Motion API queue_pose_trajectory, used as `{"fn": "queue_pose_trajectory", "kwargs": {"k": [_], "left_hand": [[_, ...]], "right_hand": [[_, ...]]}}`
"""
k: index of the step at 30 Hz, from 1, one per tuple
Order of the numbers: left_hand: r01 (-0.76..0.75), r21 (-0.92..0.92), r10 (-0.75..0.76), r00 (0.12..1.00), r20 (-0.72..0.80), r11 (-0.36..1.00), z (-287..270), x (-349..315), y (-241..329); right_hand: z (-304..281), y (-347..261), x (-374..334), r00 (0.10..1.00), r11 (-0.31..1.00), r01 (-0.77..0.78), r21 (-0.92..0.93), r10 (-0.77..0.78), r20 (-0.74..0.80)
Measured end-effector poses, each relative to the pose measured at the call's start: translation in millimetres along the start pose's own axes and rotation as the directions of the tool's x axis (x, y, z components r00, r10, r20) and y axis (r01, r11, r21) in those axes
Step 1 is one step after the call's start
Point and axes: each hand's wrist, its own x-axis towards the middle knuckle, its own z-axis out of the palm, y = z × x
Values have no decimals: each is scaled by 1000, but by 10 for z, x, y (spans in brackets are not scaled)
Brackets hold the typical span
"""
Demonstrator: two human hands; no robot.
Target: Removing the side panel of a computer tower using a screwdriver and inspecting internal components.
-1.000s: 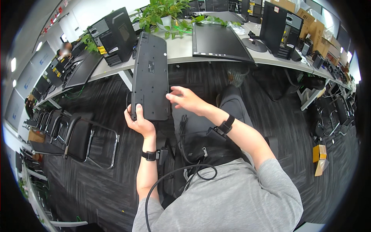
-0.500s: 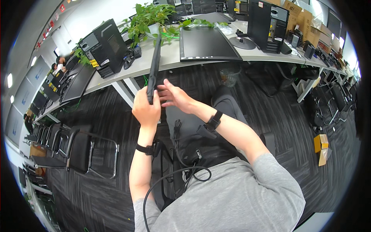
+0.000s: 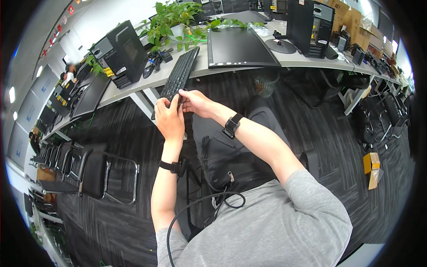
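Note:
A black keyboard point(image 3: 181, 71) is held up at its near end, in front of the desk edge, with its keys facing up toward me and its far end over the desk. My left hand point(image 3: 170, 116) is closed on that near end, thumb over the keys. Beside it, my right hand point(image 3: 195, 103) pinches the keyboard's near right corner, its thumb on top and the other fingers partly hidden beneath. Both wrists wear black straps.
On the grey desk point(image 3: 202, 71) lie a flat black monitor point(image 3: 238, 46), a monitor stand base point(image 3: 281, 46), and a mouse point(image 3: 148, 71) with cables. Computer towers stand left point(image 3: 119, 54) and right point(image 3: 310, 29). A potted plant point(image 3: 175, 20) sits behind. Below are a wire bin point(image 3: 265, 84) and chairs point(image 3: 94, 171).
The keyboard has turned from edge-on to keys up and tipped lower. My right hand, fingers spread beside it before, now grips its corner.

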Motion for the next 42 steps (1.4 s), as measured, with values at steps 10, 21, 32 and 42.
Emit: {"fn": "queue_pose_trajectory", "kwargs": {"k": [10,21,32,42], "left_hand": [[320,-592,-261,947,185,740,41,-477,3],[735,-632,-358,674,646,244,524,-667,-178],[660,-748,-562,596,573,-62,643,-480,-633],[761,-646,-529,525,667,-60,423,-598,-603]], "right_hand": [[19,311,315,975,999,37,-21,-40,-218],[-41,218,249,986,999,-45,-9,43,-162],[-180,90,-112,976,978,-110,-176,73,-203],[-65,-478,-366,999,968,35,-247,-36,1]]}}
